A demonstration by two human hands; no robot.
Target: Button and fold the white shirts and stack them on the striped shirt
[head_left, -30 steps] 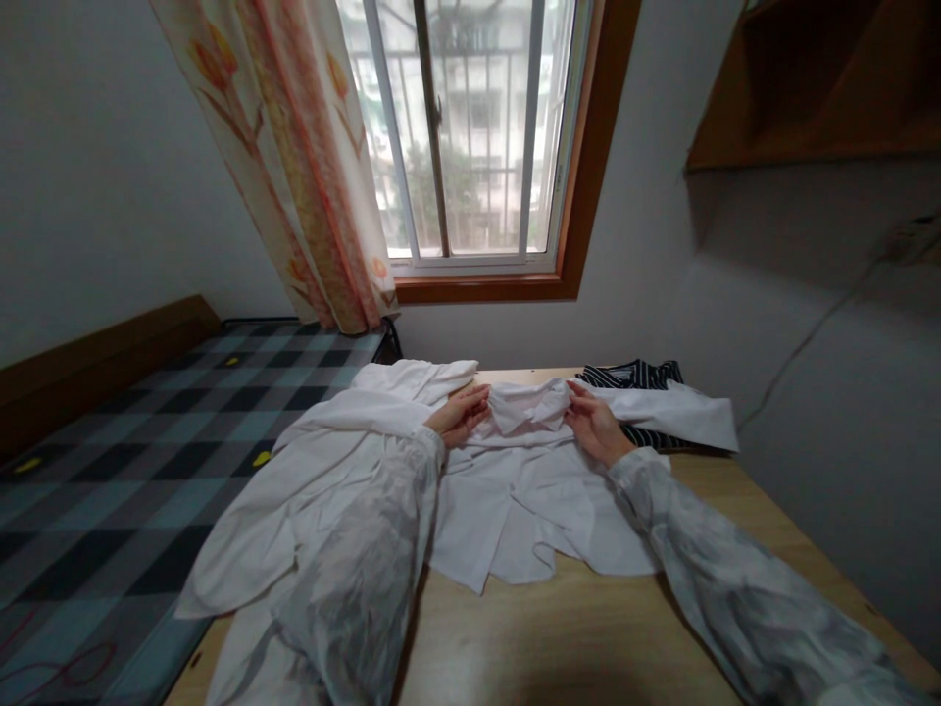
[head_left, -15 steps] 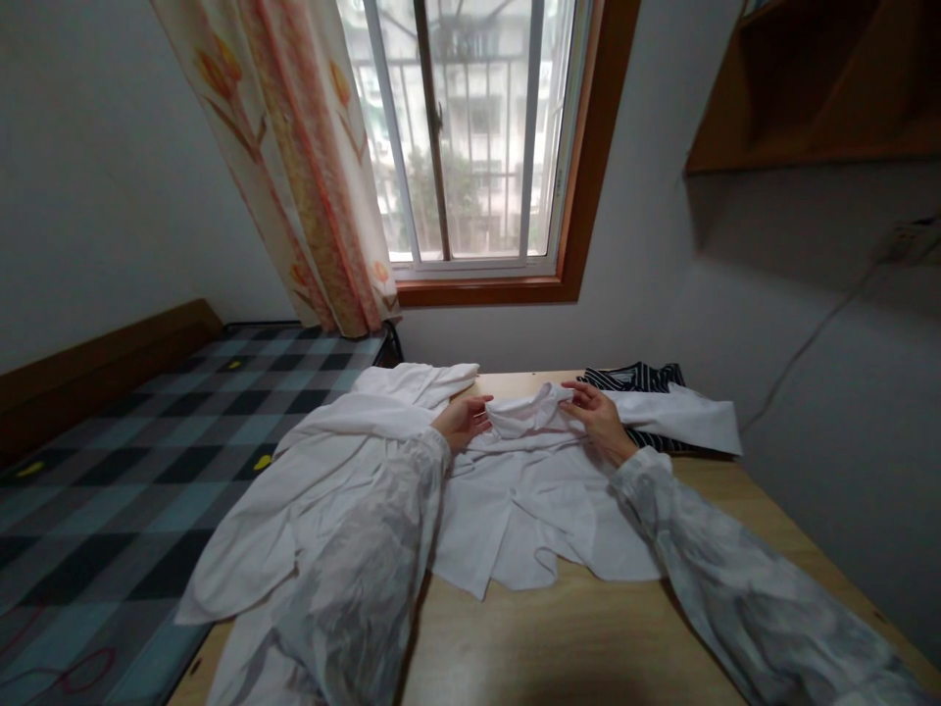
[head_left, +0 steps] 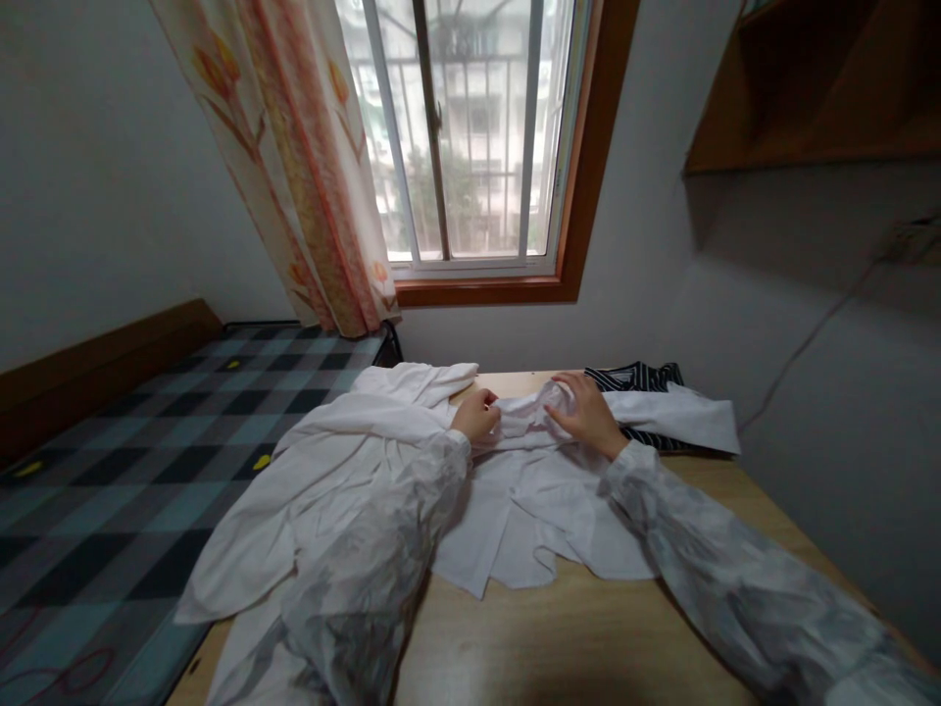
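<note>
A white collared shirt (head_left: pixel 507 495) lies on the wooden table, its hem spread towards me and its collar at the far side. My left hand (head_left: pixel 476 417) is closed at the left end of the collar, fingertips partly hidden by the cloth. At the collar's right end, my right hand (head_left: pixel 590 417) curves round the fabric, thumb below and fingers above, with the collar between them. One white sleeve stretches right across a black-and-white striped garment (head_left: pixel 654 378). A heap of white cloth (head_left: pixel 309 490) lies left of my left hand, partly under my left forearm.
Bare wood of the table (head_left: pixel 529 647) shows in front of the shirt. A bed with a checked cover (head_left: pixel 110 471) adjoins on the left. Behind are a window (head_left: pixel 477 147) and a flowered curtain (head_left: pixel 294 167). A wooden shelf (head_left: pixel 809 108) hangs at upper right.
My left hand has moved slightly right and its fingers have curled in. My right hand has shifted a little left, with thumb and fingers wider round the collar, which now sits more crumpled.
</note>
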